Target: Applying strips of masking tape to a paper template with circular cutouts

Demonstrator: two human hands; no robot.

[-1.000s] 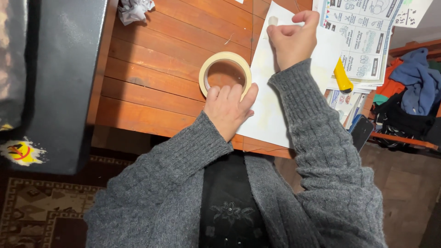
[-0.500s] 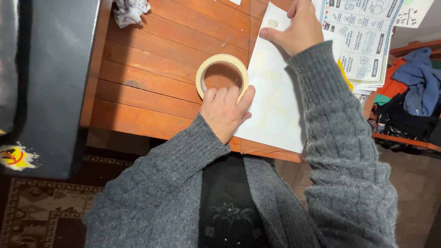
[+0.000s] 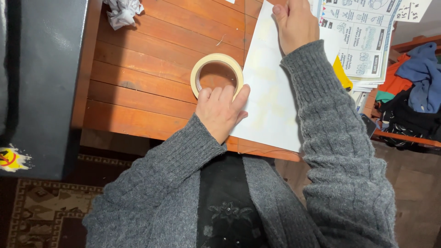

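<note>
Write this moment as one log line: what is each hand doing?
left hand: resting on tape roll, grip unclear | right hand: pressing down white sheet | surface: wooden table | nearby: crumpled paper, printed leaflets

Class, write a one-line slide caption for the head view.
Left hand on tape roll, right hand on white sheet.

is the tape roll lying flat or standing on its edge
Lying flat: the cream masking tape roll shows its open ring, wooden table visible through it.
</note>
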